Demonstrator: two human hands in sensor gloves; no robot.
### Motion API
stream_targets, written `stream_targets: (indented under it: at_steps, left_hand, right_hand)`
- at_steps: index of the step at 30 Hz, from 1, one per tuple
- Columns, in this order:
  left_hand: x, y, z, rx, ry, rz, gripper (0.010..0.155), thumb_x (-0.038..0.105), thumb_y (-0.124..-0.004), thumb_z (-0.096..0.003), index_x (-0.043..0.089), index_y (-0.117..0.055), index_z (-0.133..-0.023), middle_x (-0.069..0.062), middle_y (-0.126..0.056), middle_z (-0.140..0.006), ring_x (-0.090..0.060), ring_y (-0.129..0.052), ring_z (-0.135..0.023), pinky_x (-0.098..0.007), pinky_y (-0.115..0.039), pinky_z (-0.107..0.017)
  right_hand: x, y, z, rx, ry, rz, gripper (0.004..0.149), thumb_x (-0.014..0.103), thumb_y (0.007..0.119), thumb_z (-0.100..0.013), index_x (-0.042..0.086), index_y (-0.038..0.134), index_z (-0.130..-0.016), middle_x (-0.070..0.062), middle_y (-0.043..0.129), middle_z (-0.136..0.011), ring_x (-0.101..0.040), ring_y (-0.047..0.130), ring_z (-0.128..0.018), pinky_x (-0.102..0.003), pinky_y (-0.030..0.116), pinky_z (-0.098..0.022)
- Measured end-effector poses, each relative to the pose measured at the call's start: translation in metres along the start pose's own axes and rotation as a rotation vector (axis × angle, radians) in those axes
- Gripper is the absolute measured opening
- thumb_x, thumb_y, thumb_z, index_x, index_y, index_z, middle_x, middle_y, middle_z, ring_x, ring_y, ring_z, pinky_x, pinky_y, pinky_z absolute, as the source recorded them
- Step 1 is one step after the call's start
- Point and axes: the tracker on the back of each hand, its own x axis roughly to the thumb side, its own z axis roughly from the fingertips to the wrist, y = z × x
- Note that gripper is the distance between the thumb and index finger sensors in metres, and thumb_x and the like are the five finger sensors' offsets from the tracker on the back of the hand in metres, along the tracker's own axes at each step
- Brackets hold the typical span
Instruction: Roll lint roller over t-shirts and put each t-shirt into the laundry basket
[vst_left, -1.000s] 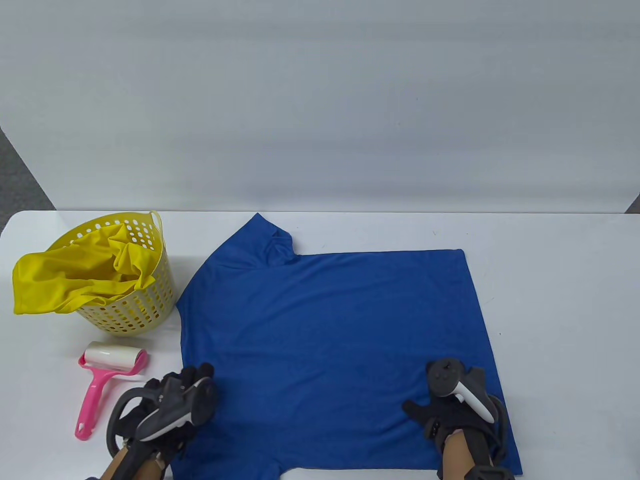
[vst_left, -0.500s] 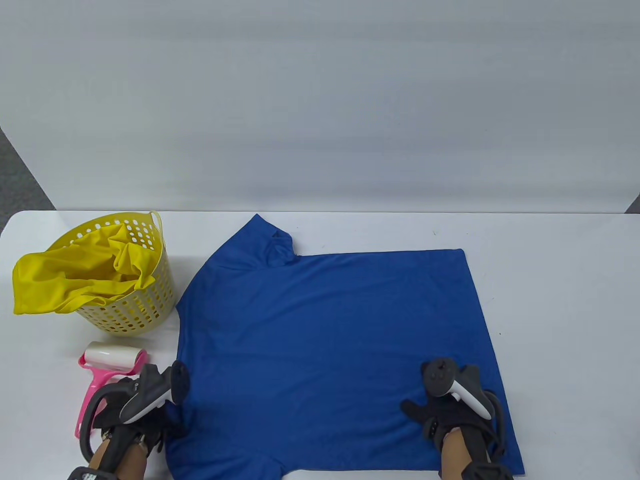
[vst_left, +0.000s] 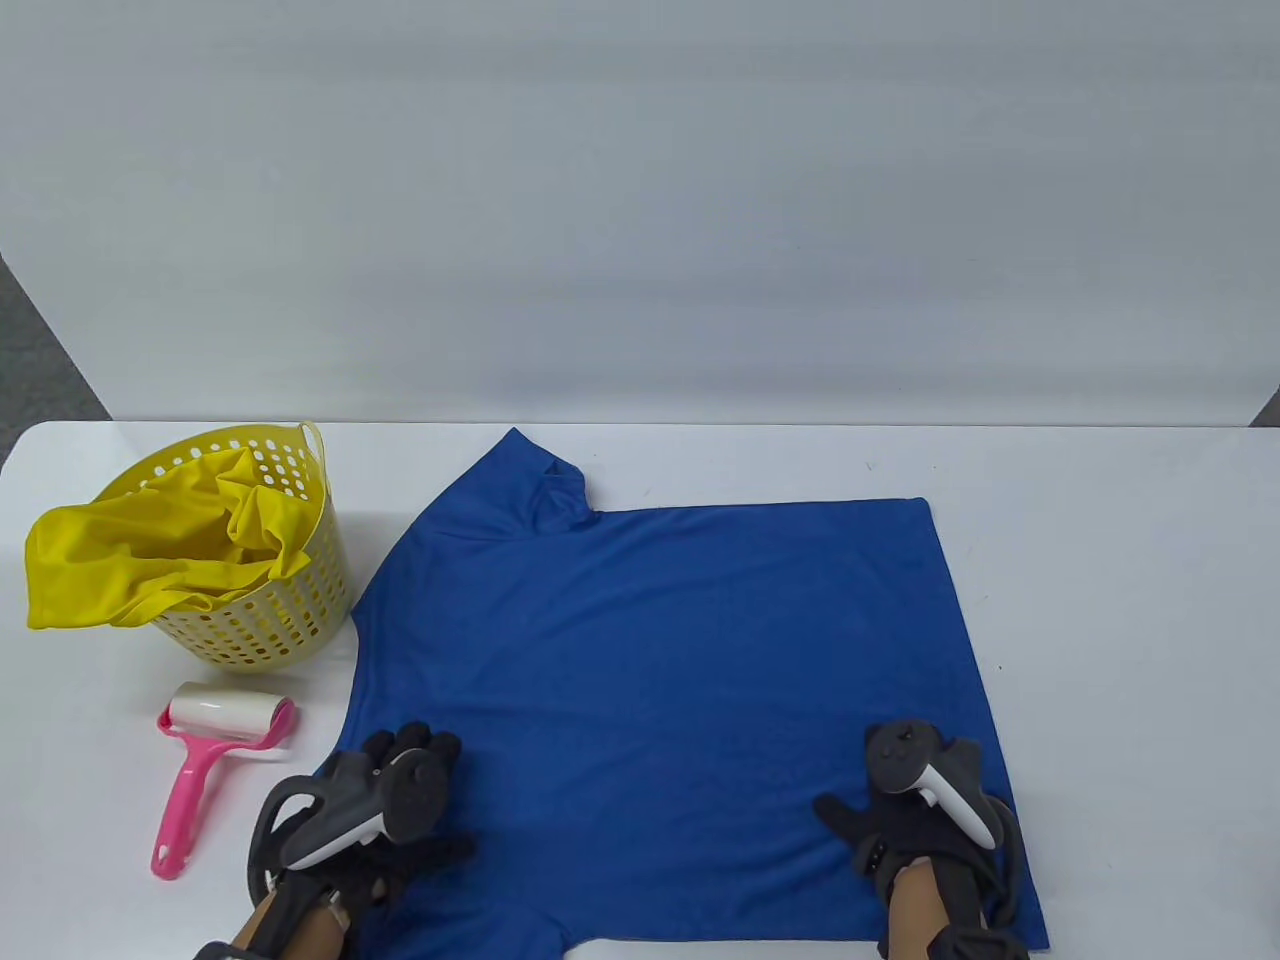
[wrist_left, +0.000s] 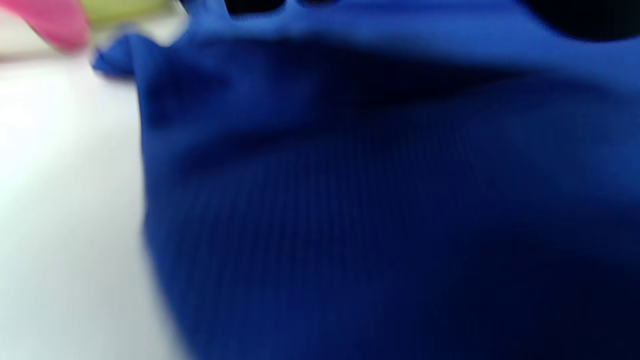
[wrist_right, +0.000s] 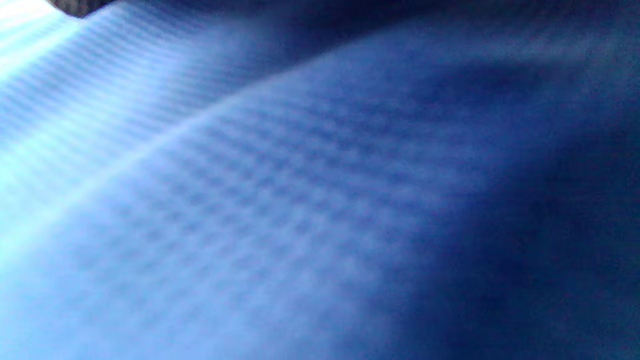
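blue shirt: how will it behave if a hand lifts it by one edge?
Likely floppy: the blue shirt lies flat on the table with a soft fold at its sleeve, and would probably drape. Probably light, being thin knit in the right wrist view. It may slide and bunch if pushed, as the yellow shirt bunches in the basket.

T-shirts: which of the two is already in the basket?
The yellow t-shirt: it is bunched in the yellow laundry basket, spilling over its rim. The blue t-shirt lies spread flat on the table.
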Motion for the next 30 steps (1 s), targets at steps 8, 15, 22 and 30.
stream_targets:
  at_steps: [8,15,22,30]
  left_hand:
    - [-0.024,-0.013,-0.008,-0.175,0.006,0.063,0.128,0.072,-0.089,-0.0133,0.037,-0.004,-0.103,-0.009,0.006,-0.113,-0.052,-0.001,-0.107,-0.077,-0.023,-0.075]
    - [-0.018,-0.012,-0.003,-0.118,-0.02,0.061,0.117,0.074,-0.082,-0.0226,0.04,-0.005,-0.104,-0.008,0.002,-0.118,-0.051,-0.004,-0.112,-0.077,-0.021,-0.077]
    - [0.013,-0.007,0.0,-0.045,-0.105,0.011,0.112,0.078,-0.071,-0.0252,0.041,0.0,-0.104,-0.006,0.005,-0.118,-0.05,0.0,-0.111,-0.077,-0.02,-0.076]
    - [0.009,-0.02,-0.009,-0.168,-0.095,0.009,0.121,0.078,-0.078,-0.0191,0.04,0.002,-0.101,-0.006,0.013,-0.111,-0.051,0.007,-0.106,-0.082,-0.021,-0.072]
  right_hand:
    - [0.008,0.002,0.006,0.06,0.009,0.054,0.093,0.07,0.062,-0.037,0.028,0.001,-0.094,-0.017,-0.013,-0.099,-0.054,-0.009,-0.086,-0.082,0.015,-0.052]
    - [0.015,0.005,0.009,0.016,-0.005,0.066,0.091,0.069,0.06,-0.039,0.027,0.002,-0.096,-0.02,-0.01,-0.101,-0.055,-0.006,-0.088,-0.081,0.013,-0.052]
    - [0.042,0.01,0.01,0.01,-0.109,0.143,0.09,0.068,0.059,-0.04,0.028,0.001,-0.095,-0.019,-0.012,-0.101,-0.055,-0.008,-0.087,-0.082,0.012,-0.051]
    - [0.039,0.017,0.005,0.065,-0.111,0.105,0.09,0.069,0.058,-0.039,0.029,-0.001,-0.094,-0.017,-0.015,-0.099,-0.054,-0.012,-0.085,-0.082,0.011,-0.05]
